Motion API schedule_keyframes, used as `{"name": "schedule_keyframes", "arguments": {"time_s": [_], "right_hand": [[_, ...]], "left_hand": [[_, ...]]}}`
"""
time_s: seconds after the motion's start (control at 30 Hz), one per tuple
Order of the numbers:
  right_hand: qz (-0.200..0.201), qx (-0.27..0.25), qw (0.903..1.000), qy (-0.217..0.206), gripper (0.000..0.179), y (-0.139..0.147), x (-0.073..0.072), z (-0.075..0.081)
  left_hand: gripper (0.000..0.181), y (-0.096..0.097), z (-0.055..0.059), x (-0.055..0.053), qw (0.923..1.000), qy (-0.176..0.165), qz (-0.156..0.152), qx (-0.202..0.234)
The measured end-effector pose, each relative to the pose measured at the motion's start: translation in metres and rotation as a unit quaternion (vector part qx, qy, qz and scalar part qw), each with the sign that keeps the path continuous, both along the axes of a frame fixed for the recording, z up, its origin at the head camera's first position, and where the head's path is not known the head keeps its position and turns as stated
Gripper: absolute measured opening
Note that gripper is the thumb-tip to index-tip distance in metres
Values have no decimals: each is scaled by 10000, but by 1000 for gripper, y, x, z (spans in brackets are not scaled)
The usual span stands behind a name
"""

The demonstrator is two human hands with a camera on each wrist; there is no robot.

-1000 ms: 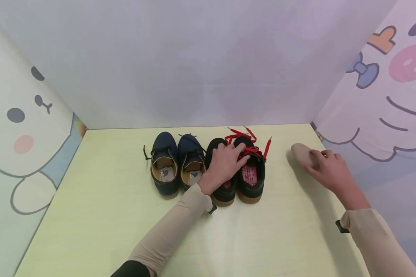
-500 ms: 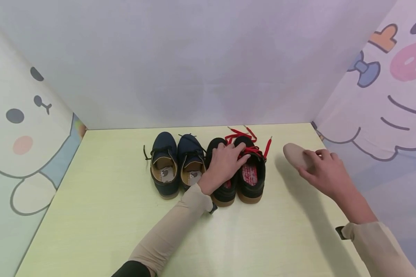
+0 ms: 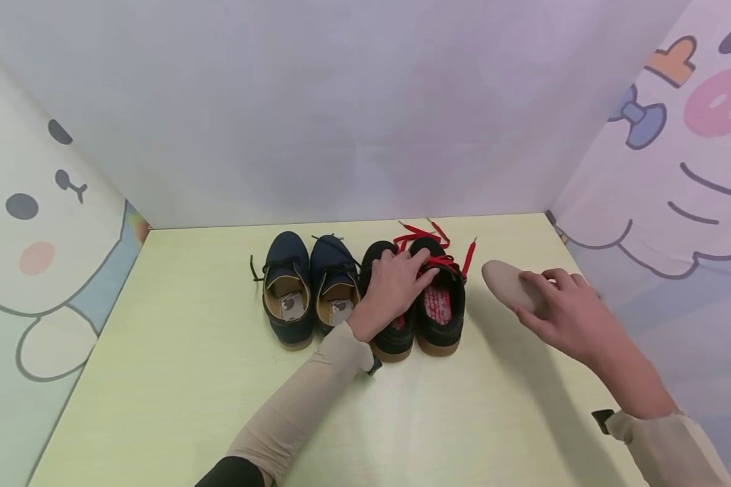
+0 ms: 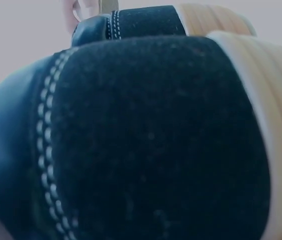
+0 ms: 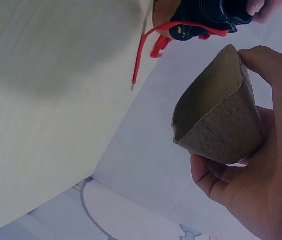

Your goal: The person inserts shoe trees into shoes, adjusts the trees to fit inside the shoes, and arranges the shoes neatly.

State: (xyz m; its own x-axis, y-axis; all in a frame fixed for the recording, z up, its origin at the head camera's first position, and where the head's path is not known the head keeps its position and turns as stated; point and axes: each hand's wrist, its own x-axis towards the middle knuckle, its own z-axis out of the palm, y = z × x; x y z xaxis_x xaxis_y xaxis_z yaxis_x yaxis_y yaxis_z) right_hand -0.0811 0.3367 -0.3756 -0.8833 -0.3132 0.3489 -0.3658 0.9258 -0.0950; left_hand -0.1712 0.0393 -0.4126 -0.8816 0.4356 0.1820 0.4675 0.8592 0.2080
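Two black shoes with red laces stand side by side, the right black shoe (image 3: 441, 331) and the left black shoe (image 3: 392, 346). My left hand (image 3: 391, 287) reaches across the left one, covering much of it, with thumb and fingers gripping the right one near its tongue and laces. Shoe heels (image 4: 156, 135) fill the left wrist view. To the right, above the table, my right hand (image 3: 575, 314) holds a beige moulded-pulp shoe insert (image 3: 508, 284) between thumb and fingers, its rounded end toward the shoes. The right wrist view shows the insert (image 5: 231, 130) is hollow.
A pair of navy shoes, the left navy shoe (image 3: 288, 291) and the right navy shoe (image 3: 334, 270), stands left of the black pair. Pale yellow tabletop (image 3: 176, 352) lies around them. A plain back wall (image 3: 341, 122) and cartoon-printed side panels (image 3: 664, 182) enclose the table.
My right hand has carried the shoe insert leftward and slightly toward me, nearer the right black shoe. My left hand has stayed on the black shoes.
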Motion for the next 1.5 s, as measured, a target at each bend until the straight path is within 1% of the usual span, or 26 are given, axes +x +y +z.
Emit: {"name": "schedule_keyframes", "arguments": {"time_s": [0.23, 0.37, 0.5, 0.73, 0.97, 1.2, 1.37, 1.5], "right_hand": [[300, -41, 9995, -71, 53, -10, 9, 2], [307, -20, 9993, -226, 54, -16, 14, 4], [291, 64, 9989, -360, 54, -24, 19, 9], [296, 194, 9983, -464, 51, -36, 24, 15], [322, 214, 9975, -598, 49, -48, 27, 21], [391, 326, 9948, -882, 48, -62, 25, 21], [430, 396, 9940, -923, 49, -70, 20, 20], [484, 482, 9939, -865, 50, -76, 17, 21]], "left_hand": [[41, 1, 0, -1, 9998, -66, 125, 126], [41, 1, 0, -1, 9994, -97, 229, 230], [41, 1, 0, -1, 9993, -34, 268, 248], [41, 2, -2, -1, 9992, 177, 237, 272], [41, 2, -2, -2, 9992, 198, 248, 255], [41, 2, -1, -2, 9992, 164, 241, 261], [42, 2, -1, -2, 9995, 79, 218, 191], [40, 1, 0, -1, 9995, 71, 214, 234]]}}
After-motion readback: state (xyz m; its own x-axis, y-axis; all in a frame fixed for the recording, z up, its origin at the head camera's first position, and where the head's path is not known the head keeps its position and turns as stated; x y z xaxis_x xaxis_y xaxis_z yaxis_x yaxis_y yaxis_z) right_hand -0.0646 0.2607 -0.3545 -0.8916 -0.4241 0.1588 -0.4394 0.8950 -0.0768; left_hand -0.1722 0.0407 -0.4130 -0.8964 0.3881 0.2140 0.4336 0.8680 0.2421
